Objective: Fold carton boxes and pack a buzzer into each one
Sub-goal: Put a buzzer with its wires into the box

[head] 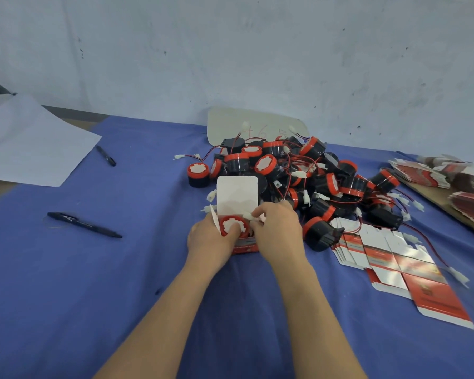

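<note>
A small red and white carton box (245, 246) stands on the blue cloth with its white lid flap (237, 194) raised. A red-faced buzzer (231, 224) sits inside its open top. My left hand (211, 242) grips the box from the left, thumb pressing on the buzzer's face. My right hand (278, 232) holds the box's right side and pinches the buzzer's white connector (251, 216) at the rim. A heap of black and red buzzers (298, 170) with red wires lies behind. Flat unfolded cartons (389, 258) lie to the right.
Two black pens (84, 224) (106, 156) lie on the blue cloth (121, 283) at left, with a white paper sheet (25, 143) beyond. More stacks of flat cartons (449, 176) rest on a board at far right. A white card (255, 123) leans against the wall.
</note>
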Tool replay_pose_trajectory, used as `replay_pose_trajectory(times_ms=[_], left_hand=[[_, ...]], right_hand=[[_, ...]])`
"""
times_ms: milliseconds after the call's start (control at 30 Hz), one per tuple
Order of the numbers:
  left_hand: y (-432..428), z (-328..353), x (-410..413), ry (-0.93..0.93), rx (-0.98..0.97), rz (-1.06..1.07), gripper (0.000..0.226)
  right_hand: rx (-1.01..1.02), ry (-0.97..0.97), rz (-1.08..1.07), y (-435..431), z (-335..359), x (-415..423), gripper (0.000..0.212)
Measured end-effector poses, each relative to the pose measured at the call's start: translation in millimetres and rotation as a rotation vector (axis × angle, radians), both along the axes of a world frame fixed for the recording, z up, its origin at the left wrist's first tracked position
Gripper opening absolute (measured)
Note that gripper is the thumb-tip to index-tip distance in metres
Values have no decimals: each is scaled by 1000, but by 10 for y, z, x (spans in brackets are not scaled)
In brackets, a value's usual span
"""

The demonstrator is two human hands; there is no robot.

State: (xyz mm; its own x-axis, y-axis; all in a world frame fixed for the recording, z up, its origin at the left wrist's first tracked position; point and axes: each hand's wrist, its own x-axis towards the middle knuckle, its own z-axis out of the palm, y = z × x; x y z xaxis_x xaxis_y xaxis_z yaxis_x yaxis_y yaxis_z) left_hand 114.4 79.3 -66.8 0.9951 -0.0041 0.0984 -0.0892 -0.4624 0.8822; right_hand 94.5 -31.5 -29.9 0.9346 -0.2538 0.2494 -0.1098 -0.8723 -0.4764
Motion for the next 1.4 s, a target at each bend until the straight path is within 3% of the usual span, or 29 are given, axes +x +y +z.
replay_pose_trajectory(times_ms=[233, 433, 633, 967, 1200, 1400], left_hand=[[-18, -8, -6, -6, 18, 13, 38], [-15, -2, -11, -18, 20, 17, 40], [-21, -9, -16, -18, 11, 25, 41], [-16, -17, 3, -11, -4, 33, 41], [-23, -12, 25, 3, 2, 38, 40], [-17, -35, 56, 7, 7, 34, 40]], right_hand=[[-46, 72, -17, 110, 0, 71, 23], [-232, 31, 20, 37, -9, 9, 24], [-233, 154, 53, 8, -9, 36, 25], [-305, 186, 69, 59, -53, -8, 30], [-326, 91, -35, 159, -83, -11, 19], [-301, -15, 18, 160, -106, 39, 29]])
